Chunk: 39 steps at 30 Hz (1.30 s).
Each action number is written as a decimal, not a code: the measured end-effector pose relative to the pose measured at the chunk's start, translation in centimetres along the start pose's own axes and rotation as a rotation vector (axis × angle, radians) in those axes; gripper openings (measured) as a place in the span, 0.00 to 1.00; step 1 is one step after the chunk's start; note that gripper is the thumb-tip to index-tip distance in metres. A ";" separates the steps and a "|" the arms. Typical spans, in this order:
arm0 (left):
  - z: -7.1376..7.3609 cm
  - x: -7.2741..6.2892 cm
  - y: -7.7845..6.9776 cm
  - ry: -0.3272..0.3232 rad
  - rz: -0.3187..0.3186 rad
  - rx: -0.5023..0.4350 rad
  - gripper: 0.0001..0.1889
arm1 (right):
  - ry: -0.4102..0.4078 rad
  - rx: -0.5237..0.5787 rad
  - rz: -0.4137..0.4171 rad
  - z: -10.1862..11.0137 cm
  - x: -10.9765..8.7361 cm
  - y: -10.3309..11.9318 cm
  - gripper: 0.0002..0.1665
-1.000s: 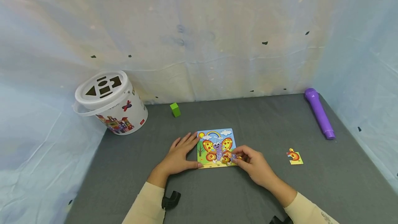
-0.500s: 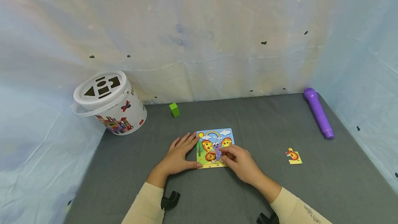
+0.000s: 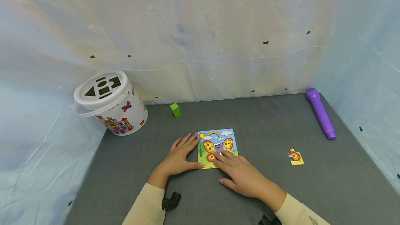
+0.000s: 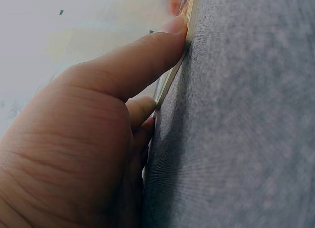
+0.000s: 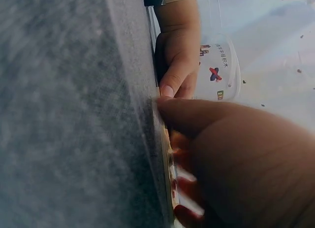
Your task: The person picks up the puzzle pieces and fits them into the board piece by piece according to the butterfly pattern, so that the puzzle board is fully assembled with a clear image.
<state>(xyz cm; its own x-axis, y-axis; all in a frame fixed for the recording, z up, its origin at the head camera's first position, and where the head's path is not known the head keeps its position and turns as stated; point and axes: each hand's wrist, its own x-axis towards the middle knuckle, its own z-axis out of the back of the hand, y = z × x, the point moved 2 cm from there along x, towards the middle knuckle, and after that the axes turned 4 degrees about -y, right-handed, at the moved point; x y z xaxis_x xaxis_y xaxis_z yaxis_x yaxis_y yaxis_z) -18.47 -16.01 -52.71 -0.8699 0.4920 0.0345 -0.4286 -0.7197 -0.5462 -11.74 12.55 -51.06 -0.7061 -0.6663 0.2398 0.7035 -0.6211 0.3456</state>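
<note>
A square butterfly jigsaw puzzle [image 3: 215, 138] lies flat on the grey table in the head view. My left hand [image 3: 179, 159] rests at its left edge, thumb and fingertips touching the board; the left wrist view shows the thumb [image 4: 147, 60] laid on the edge. Across the puzzle's lower right part my right hand [image 3: 242, 174] lies with fingers extended, covering that corner and whatever piece is under it. Off to the right lies a loose puzzle piece [image 3: 296, 157] with a red and orange swirl on yellow-green.
At the back left stands a white bucket [image 3: 131, 114] with shape holes in its lid. A green block [image 3: 175, 110] sits near the back edge. The purple stick-shaped toy [image 3: 321, 114] lies at the far right, beside the hanging cloth wall [image 3: 359, 89].
My right hand has carried a puzzle piece leftward onto the board's lower right, then let go and spread its fingers over that place. My left hand has stayed put.
</note>
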 end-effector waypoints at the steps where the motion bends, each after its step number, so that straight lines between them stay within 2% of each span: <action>1: 0.0 0.0 0.0 0.001 0.000 0.001 0.57 | 0.035 -0.019 -0.003 -0.1 -0.1 0.1 0.39; 4: 0.0 0.0 -0.1 0.003 0.001 0.000 0.57 | 0.085 -0.039 -0.017 -0.2 -0.3 0.3 0.41; 11: 0.2 0.0 -0.2 0.005 -0.004 -0.012 0.57 | 0.084 -0.014 -0.020 -0.2 -0.3 0.3 0.42; 14: 0.2 0.0 -0.2 0.006 -0.007 -0.012 0.57 | 0.081 0.073 -0.031 -0.3 -0.4 -0.1 0.41; 16: 0.1 0.0 -0.1 0.004 -0.010 -0.010 0.57 | 0.066 0.174 -0.048 -0.3 -0.5 -0.4 0.40; 21: 0.1 0.0 -0.2 0.006 -0.004 -0.017 0.57 | -0.079 0.428 -0.088 0.1 -0.8 -1.6 0.36; 27: 0.1 -0.1 -0.2 0.015 -0.003 -0.023 0.57 | -0.285 0.604 -0.108 1.0 -1.7 -3.1 0.30; 32: 0.0 -0.1 -0.3 0.013 -0.010 -0.032 0.57 | -0.377 0.654 -0.131 2.3 -3.4 -4.5 0.30; 39: 0.1 0.0 -0.2 0.006 -0.011 -0.025 0.57 | -0.455 0.680 -0.214 4.3 -6.9 -7.6 0.30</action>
<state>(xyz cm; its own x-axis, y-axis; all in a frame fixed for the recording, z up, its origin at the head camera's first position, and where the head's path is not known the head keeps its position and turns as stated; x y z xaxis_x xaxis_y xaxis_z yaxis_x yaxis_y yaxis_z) -18.38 -15.96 -52.57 -0.8637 0.5027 0.0361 -0.4321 -0.7016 -0.5665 -12.58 23.61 -51.46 -0.8850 -0.2410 0.3984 0.4515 -0.2345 0.8609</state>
